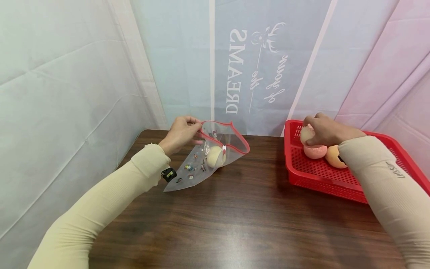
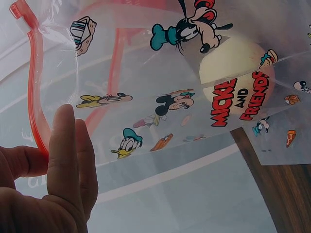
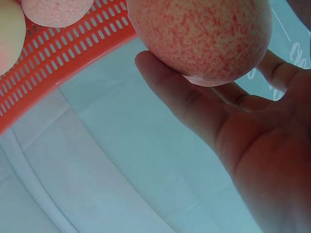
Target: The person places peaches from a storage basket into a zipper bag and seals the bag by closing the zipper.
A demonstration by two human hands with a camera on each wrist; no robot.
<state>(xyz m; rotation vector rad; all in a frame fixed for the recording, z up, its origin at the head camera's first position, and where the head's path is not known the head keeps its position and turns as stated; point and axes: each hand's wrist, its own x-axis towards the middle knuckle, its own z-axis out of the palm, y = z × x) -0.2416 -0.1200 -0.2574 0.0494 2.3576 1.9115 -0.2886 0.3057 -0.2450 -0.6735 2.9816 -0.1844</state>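
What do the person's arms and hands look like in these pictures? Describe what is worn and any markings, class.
Both arms wear long, snug, ribbed cream sleeves ending at the wrists. The right sleeve carries small dark lettering near the forearm. The left sleeve has a small black device strapped at the wrist. The left hand and right hand are bare, without gloves.

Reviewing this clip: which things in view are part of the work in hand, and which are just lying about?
In the work:
- clear zip bag, its red rim pinched by the left hand
- pale fruit already inside the bag
- speckled fruit, gripped by the right hand
- red basket
- two fruits left in the basket

Lying about:
- printed backdrop
- wooden table
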